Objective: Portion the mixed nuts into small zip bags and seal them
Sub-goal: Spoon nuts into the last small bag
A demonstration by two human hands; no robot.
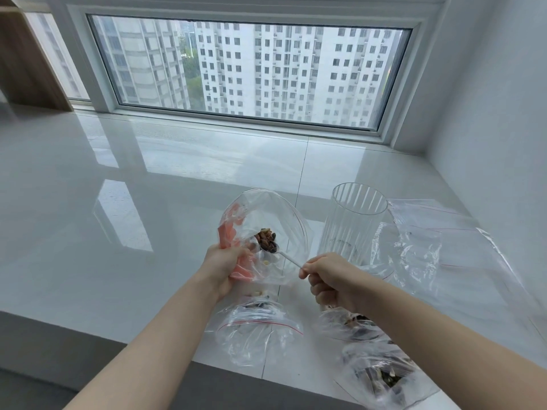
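Head view: the left hand [223, 269] grips the gathered lower left edge of an open zip bag [266, 232], holding it above the white tabletop [118, 187] with its mouth turned toward the camera. The right hand [328, 279] pinches the handle of a white spoon [284, 255], fingers curled around it, and the spoon's bowl sits inside the bag loaded with mixed nuts [267, 236]; a few loose pieces lie lower in the bag. Just right of the held bag stands a clear ribbed jar [352, 223], upright, and beyond it to the right lies a pile of flat unfilled bags [450, 247]. Near the tabletop's front edge, a filled bag [257, 327] with a red zip line lies below the left hand, and two more bags of nuts [376, 365] lie under and near the right forearm. A large window [248, 72] at the far side shows apartment towers.
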